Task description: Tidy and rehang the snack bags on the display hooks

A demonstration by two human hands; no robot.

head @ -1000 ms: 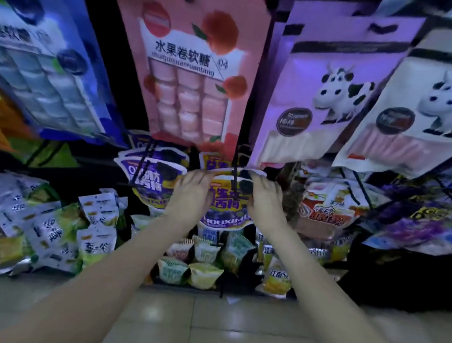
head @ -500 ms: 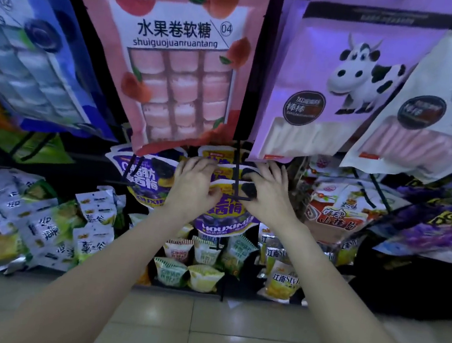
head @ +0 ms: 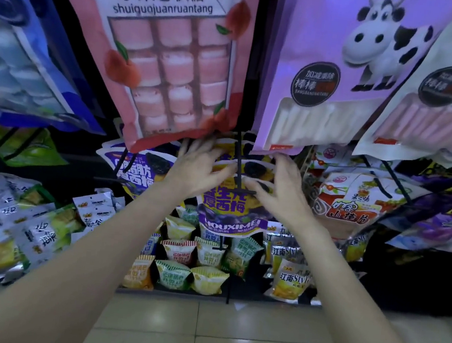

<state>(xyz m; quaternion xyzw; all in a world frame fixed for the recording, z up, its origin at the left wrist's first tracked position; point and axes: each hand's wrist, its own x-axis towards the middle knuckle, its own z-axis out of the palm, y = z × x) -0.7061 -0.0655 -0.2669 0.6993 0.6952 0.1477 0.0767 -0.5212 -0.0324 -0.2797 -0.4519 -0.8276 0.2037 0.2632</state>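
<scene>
A purple and yellow prune bag (head: 230,214) hangs from a black display hook (head: 238,170) in the middle of the rack, with more bags of the same kind stacked behind it. My left hand (head: 197,168) holds the top left edge of these bags, fingers curled over it. My right hand (head: 276,185) pinches the top right edge next to the hook, thumb by the hook's front bar. A second row of the same bags (head: 137,169) hangs to the left.
Large pink (head: 170,52), purple cow (head: 328,78) and white cow (head: 445,111) bags hang just above my hands. A blue bag (head: 22,49) is at upper left, an orange hawthorn bag (head: 347,205) at right. Small packets (head: 194,263) fill the bottom shelf above the tiled floor (head: 214,336).
Both hands have moved up the bag stack toward the hook's base, and my view has come closer to the rack. The front bag stays on the hook.
</scene>
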